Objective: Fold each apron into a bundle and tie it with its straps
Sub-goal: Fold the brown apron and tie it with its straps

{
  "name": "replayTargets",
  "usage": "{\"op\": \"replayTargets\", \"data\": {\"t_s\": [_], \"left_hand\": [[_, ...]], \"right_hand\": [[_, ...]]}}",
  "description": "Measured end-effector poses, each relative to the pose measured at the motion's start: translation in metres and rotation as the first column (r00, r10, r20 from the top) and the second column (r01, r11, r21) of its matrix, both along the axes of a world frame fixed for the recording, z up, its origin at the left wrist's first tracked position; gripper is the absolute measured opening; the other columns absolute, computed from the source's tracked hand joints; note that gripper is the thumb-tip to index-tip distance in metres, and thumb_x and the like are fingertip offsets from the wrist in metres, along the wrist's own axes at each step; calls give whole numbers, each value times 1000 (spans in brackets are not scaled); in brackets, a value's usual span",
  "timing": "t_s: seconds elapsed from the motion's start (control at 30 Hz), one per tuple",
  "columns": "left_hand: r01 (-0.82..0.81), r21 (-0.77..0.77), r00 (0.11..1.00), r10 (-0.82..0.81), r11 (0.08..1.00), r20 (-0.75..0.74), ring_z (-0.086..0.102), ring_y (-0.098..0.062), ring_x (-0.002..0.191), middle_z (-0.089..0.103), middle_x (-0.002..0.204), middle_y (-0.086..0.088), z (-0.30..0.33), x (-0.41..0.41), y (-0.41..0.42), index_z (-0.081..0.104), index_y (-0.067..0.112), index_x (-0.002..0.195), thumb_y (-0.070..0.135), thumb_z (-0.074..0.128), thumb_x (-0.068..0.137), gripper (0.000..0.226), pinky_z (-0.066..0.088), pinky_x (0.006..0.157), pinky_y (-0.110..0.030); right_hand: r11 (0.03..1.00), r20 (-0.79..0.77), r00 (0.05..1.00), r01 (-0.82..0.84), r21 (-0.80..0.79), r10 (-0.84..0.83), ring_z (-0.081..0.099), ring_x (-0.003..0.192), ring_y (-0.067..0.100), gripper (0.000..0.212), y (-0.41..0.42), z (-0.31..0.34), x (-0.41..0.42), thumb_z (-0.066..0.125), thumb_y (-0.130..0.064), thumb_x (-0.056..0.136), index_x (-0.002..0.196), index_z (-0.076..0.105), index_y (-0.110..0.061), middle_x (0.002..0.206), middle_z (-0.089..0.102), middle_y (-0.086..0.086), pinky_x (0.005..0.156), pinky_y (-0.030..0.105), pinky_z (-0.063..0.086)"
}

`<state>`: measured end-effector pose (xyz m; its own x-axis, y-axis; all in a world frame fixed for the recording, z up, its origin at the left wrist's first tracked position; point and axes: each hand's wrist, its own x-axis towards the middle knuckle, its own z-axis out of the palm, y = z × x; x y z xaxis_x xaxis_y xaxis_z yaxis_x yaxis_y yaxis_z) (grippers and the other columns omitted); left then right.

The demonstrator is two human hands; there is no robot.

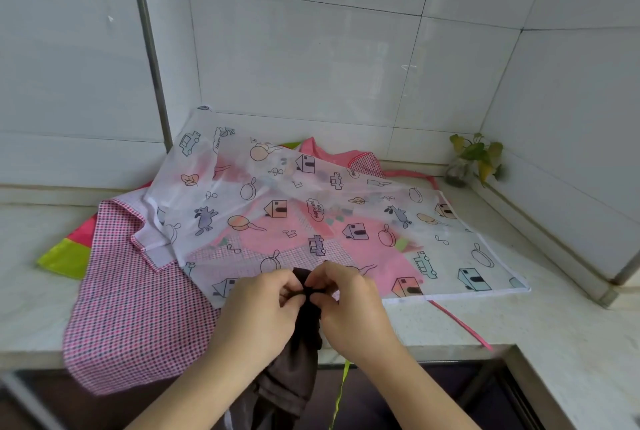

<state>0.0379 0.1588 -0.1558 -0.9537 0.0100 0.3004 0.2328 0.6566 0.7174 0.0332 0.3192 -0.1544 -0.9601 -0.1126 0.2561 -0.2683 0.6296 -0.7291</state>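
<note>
A dark brown apron [298, 374] hangs bunched over the counter's front edge, between my forearms. My left hand [263, 305] and my right hand [346, 298] both pinch its upper end, fingertips close together. Behind them a sheer white apron [346, 221] printed with houses, cars and fruit lies spread flat. Under it lies a pink apron with checked panels [138, 308], whose left part droops over the edge. A lime green and pink cloth [67, 256] peeks out at the far left.
The pale stone counter [554, 343] meets tiled walls behind and to the right. A small potted plant [471, 159] stands in the back right corner. A pink strap [460, 325] trails across the counter, and a lime strap [341, 391] hangs below the edge.
</note>
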Motion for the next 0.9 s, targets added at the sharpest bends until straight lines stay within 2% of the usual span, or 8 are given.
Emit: {"op": "replayTargets", "data": {"t_s": [0.23,0.33,0.4,0.5,0.67,0.73,0.83,0.9], "left_hand": [[19,-84,972,-38,996,-232,61,-6,74,66,79,15,-17,3,3,68,26,86,10,74,90,18,53,66,-33],[12,-113,960,-43,994,-276,58,-8,73,62,80,15,-20,3,4,65,26,85,8,75,89,21,50,63,-29],[12,-119,953,-48,993,-301,58,-10,71,60,81,15,-21,5,5,64,25,86,7,75,89,22,49,60,-30],[13,-104,948,-46,995,-316,58,-13,71,59,83,14,-24,6,4,61,24,87,5,72,89,22,49,57,-34],[10,-88,956,-35,996,-292,57,-10,73,58,83,14,-30,-1,3,59,24,87,0,70,88,27,48,57,-31],[34,-75,955,-54,997,-290,58,-10,75,58,82,14,-32,-4,3,59,24,85,-4,71,87,30,48,60,-33],[70,-90,947,-94,994,-307,59,-9,77,59,85,14,-32,-5,2,61,22,86,-10,70,85,34,48,63,-25],[87,-89,944,-111,992,-312,59,-6,78,59,86,15,-34,-6,3,63,21,88,-13,70,84,36,48,65,-18]], "right_hand": [[999,37,999,20,26,-21,57,96,3,17,-4,0,2,65,-12,93,100,72,-27,101,63,-13,77,9,43],[998,105,993,50,28,-52,58,95,8,17,-5,0,3,64,-8,95,96,69,-25,102,54,-10,77,13,44],[999,153,987,45,28,-49,62,93,14,18,-6,2,1,61,-6,94,94,70,-22,100,59,-6,75,20,49],[999,243,970,37,-16,-32,65,83,14,17,-6,9,0,60,-7,95,95,72,-19,89,68,-2,66,22,50],[1000,368,930,13,-22,-4,67,87,18,17,-7,22,-2,59,-9,96,97,74,-17,91,73,4,74,30,52],[999,451,892,21,-26,-7,65,80,20,18,-4,28,-5,59,-6,95,97,76,-12,91,74,11,73,31,51],[1000,538,842,15,25,-26,59,66,20,21,-2,36,-11,58,-7,95,103,77,-11,96,74,17,69,32,51],[998,571,820,5,55,-36,61,60,19,21,-1,41,-14,59,-9,97,110,75,-13,97,73,12,66,29,54]]}}
